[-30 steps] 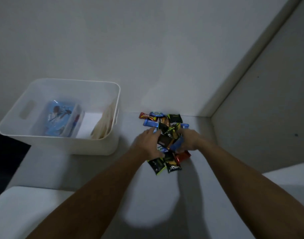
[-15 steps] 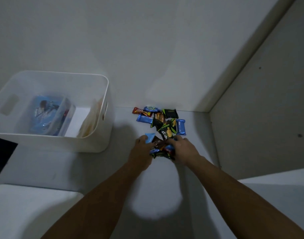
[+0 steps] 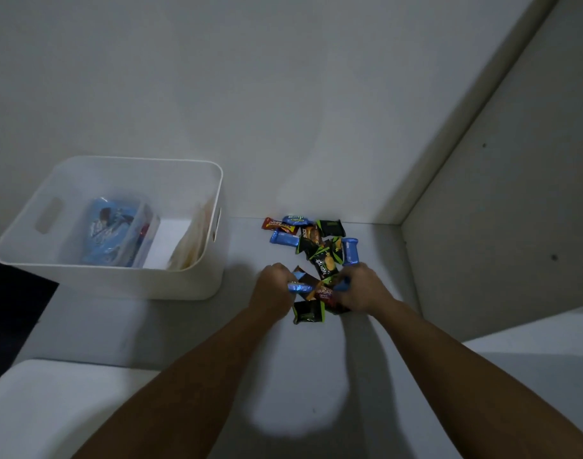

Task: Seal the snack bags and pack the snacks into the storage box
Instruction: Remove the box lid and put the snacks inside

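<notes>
Both hands were down on the white desk (image 3: 303,376), scooping one bunch of small foil-wrapped snack packets (image 3: 313,294) between them. Left hand (image 3: 272,293) had its fingers (image 3: 283,271) curled in around the bunch's left side, with a shiny blue wrapper (image 3: 298,287) sticking out just past them. Right hand (image 3: 363,289) had fingers curled around the right side; another blue wrapper end (image 3: 342,285) showed at its fingertips. A black-and-green packet (image 3: 308,311) hung from the bunch, just below both sets of fingers.

Just beyond the fingers, away from the person, lay the loose pile of small snack packets (image 3: 311,236) on the desk: blue, black-green, one red-orange. The nearest one, a black-green packet, was touching or nearly touching the held bunch; couldn't tell which.

White plastic storage box with cut-out handles (image 3: 197,286) sat to the left of the left fingers, near but apart. Inside it was a large light-blue snack bag (image 3: 111,230) on the left and a pale bag (image 3: 191,246) leaning on the right wall.
</notes>
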